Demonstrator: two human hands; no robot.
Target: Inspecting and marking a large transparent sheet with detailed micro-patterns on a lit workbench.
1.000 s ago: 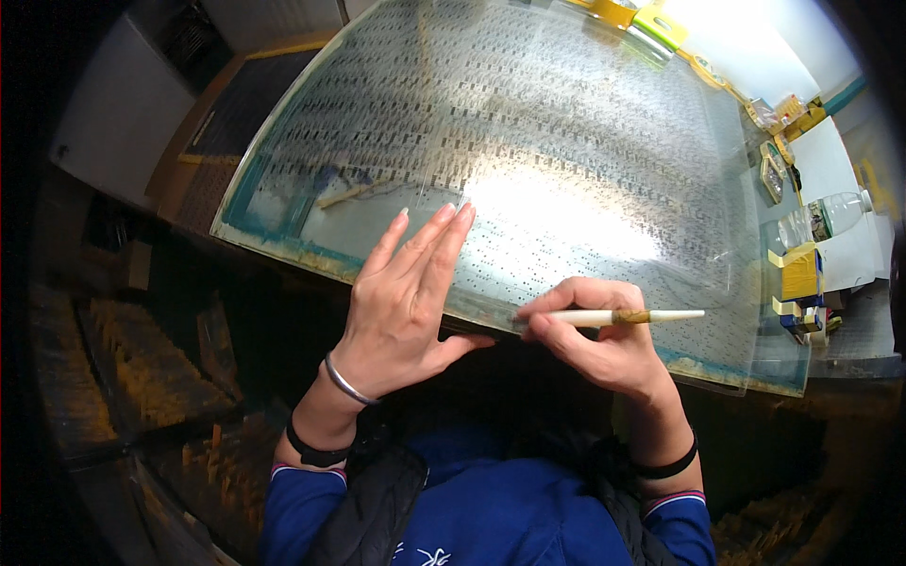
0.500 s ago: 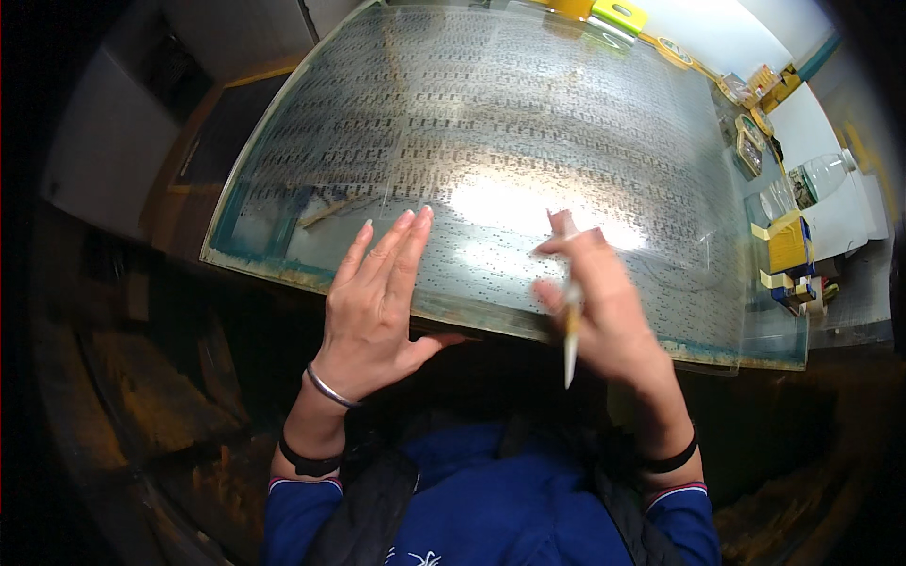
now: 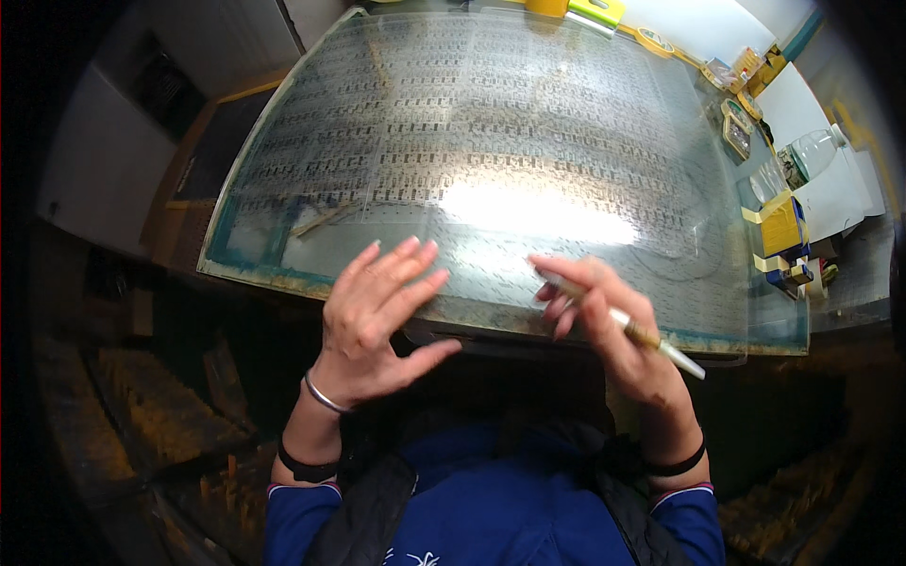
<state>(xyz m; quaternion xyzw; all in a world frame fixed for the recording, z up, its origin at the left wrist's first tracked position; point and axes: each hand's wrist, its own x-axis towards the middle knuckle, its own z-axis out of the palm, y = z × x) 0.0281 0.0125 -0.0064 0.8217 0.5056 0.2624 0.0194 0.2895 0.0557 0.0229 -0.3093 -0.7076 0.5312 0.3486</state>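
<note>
My left hand (image 3: pixel 366 316) is open, fingers spread over the near edge of a broad, glossy panel (image 3: pixel 415 141) covered with rows of small dark marks. Whether its fingertips touch the surface is hard to tell. In my right hand (image 3: pixel 618 302) a slim pen (image 3: pixel 681 360) with a pale barrel and a brownish band is pinched between thumb and fingers. One end of it points at the panel; the pale other end sticks out past my wrist side. A bright glare lies on the panel just beyond both hands.
A thin stick-like piece (image 3: pixel 321 219) lies at the panel's left. Along its right side stand a clear plastic bottle (image 3: pixel 807 156), a yellow and blue box (image 3: pixel 783 231) and a small oval case (image 3: pixel 736 132). A tape roll (image 3: pixel 653 41) and a green-yellow item (image 3: pixel 596 13) sit at the far edge.
My right hand has turned, so the pen swings from near upright to a slant, its rear end now to the right. My left hand has drawn back slightly and its fingers have spread.
</note>
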